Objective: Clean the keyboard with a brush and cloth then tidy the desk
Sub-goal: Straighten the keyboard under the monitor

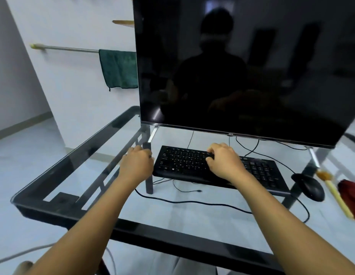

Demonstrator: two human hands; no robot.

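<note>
Keyboard [218,169], black, on glass desk [59,175] under monitor [242,66]. Long axis left-right, skewed: left end farther, right end nearer. Key legends blurred, unreadable. Bezel logo looks like "TCL".

Right hand [224,161] over keyboard middle, fingers curled down onto keys; grip on anything: cannot tell. Left hand [136,161] at keyboard's left end, fingers curled; holding edge or not: cannot tell.

Mouse [309,187] just right of keyboard. Yellow-handled brush [335,197] and red cloth [351,197] beyond it. Green towel [119,68] on wall rail.

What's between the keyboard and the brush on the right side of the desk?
A black mouse sits between the right end of the keyboard and the brush. The head view shows it.
</note>
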